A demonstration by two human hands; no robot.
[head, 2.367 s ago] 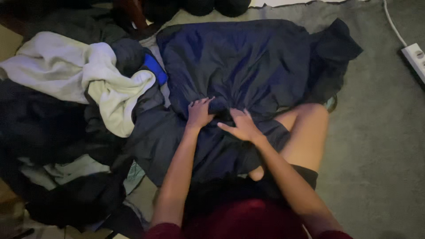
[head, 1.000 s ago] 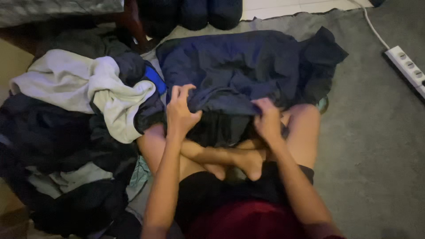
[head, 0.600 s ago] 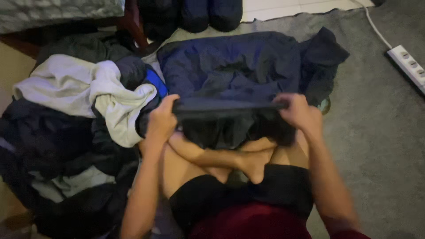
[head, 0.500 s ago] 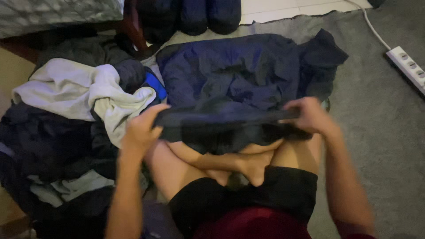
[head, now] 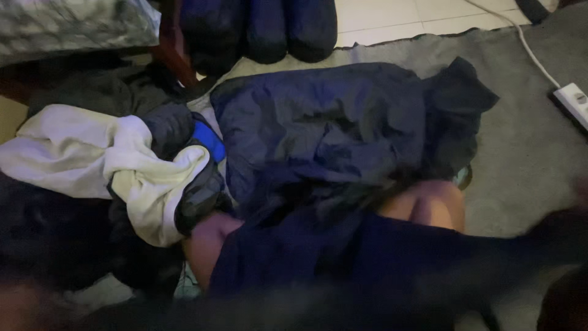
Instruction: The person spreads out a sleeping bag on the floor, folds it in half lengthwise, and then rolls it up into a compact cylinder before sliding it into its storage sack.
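At the far left, your left hand (head: 18, 303) was only a blur at the frame's lower corner, so its grip could not be told. Beside it lay a cream sweatshirt (head: 92, 162) on a heap of dark clothes (head: 55, 239). In the middle, a navy jacket (head: 318, 129) lay spread on the grey carpet (head: 533, 159), while a dark garment (head: 343, 263) stretched blurred across your knees. At the right edge, your right hand (head: 579, 190) was smeared too; its grip could not be told. A white power strip (head: 572, 104) lay beyond.
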